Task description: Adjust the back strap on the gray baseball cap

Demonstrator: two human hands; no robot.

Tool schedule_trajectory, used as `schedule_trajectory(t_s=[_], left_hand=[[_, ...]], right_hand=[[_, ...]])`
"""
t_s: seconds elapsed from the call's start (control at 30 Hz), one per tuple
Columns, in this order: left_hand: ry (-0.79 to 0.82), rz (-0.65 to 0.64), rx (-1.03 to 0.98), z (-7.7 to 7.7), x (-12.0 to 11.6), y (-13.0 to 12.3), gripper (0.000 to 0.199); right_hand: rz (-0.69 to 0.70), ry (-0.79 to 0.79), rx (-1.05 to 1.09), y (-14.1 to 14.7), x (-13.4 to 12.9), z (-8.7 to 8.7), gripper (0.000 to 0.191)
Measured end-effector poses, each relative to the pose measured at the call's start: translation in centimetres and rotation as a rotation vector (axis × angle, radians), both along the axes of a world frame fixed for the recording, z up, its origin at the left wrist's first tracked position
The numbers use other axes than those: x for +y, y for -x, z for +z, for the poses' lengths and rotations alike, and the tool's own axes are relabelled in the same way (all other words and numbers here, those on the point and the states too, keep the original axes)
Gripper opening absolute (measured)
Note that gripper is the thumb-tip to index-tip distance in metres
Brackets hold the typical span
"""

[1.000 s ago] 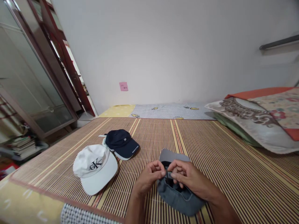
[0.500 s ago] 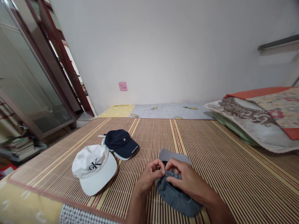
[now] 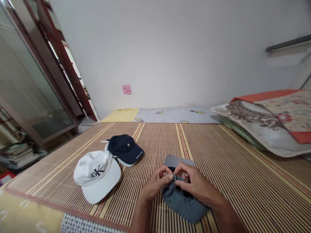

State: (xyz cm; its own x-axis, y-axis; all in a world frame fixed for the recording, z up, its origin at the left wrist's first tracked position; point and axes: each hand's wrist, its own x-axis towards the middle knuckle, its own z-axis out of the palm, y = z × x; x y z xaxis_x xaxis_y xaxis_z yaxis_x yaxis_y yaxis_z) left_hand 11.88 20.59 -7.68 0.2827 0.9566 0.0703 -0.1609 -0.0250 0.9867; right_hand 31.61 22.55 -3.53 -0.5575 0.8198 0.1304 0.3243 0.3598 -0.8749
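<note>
A grey-blue cap (image 3: pixel 184 205) lies on the striped mat, its lighter grey brim pointing away from me and its back opening near me. My left hand (image 3: pixel 157 183) pinches the cap's back strap at its left side. Close beside it, my right hand (image 3: pixel 191 183) has thumb and fingers closed on the same strap area. The fingertips hide the strap's fastening. To the left sit a white cap (image 3: pixel 97 176) with black letters and, behind it, a navy cap (image 3: pixel 125 149) resting on a pale one.
The striped mat (image 3: pixel 160 139) covers the bed. Pillows (image 3: pixel 262 129) are piled at the right. A white wall with a pink note (image 3: pixel 126 89) stands behind. At the far left are a glass-panelled door (image 3: pixel 31 77) and a stack of books (image 3: pixel 18 152).
Both hands stay on the strap with small finger shifts. The near part of the grey-blue cap has moved slightly. The whole view has shifted a little.
</note>
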Motion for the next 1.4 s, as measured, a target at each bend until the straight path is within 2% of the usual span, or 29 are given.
schedule_trajectory(t_s=[0.1, 0.2, 0.27, 0.37, 0.6, 0.77, 1.0, 1.1, 1.17, 1.23, 1.3, 1.4], left_hand=[[0.008, -0.022, 0.015, 0.1, 0.1, 0.1, 0.044], [-0.009, 0.026, -0.061, -0.5, 0.5, 0.7, 0.042], [-0.013, 0.043, -0.091, -0.9, 0.6, 1.2, 0.040], [0.039, -0.008, -0.096, -1.2, 0.6, 2.1, 0.041], [0.082, -0.044, -0.038, -1.0, 0.3, 3.6, 0.041], [0.062, -0.022, -0.026, -1.0, 0.3, 3.1, 0.040], [0.074, -0.026, -0.031, -1.0, 0.3, 2.3, 0.041], [0.065, -0.027, -0.027, -1.1, 0.4, 1.8, 0.040], [0.051, -0.040, -0.016, -1.0, 0.4, 1.3, 0.040], [0.043, -0.055, -0.011, -0.8, 0.4, 0.8, 0.041], [0.048, -0.069, -0.023, -0.6, 0.4, 0.3, 0.042], [0.046, -0.086, -0.057, -0.3, 0.4, -0.2, 0.041]], right_hand=[[0.014, 0.099, 0.072, -0.4, 0.4, -0.5, 0.017], [0.082, 0.262, 0.100, -1.9, 0.7, -1.2, 0.031], [0.145, 0.352, 0.070, -3.1, 1.0, -1.8, 0.026], [0.188, 0.412, 0.077, -4.5, 1.4, -2.7, 0.023], [0.155, 0.268, 0.067, -6.1, 2.1, -2.8, 0.032], [0.128, 0.250, 0.065, -6.9, 2.0, -2.6, 0.034], [0.110, 0.247, 0.075, -7.5, 2.2, -3.1, 0.034], [0.065, 0.249, 0.092, -6.2, 1.8, -2.5, 0.029], [0.040, 0.220, 0.126, -4.6, 1.3, -1.5, 0.033], [0.018, 0.130, 0.091, -2.8, 0.5, -0.2, 0.033], [-0.003, -0.027, 0.002, -1.3, -0.2, 0.9, 0.025], [-0.047, -0.136, -0.069, -0.2, -0.8, 1.6, 0.016]])
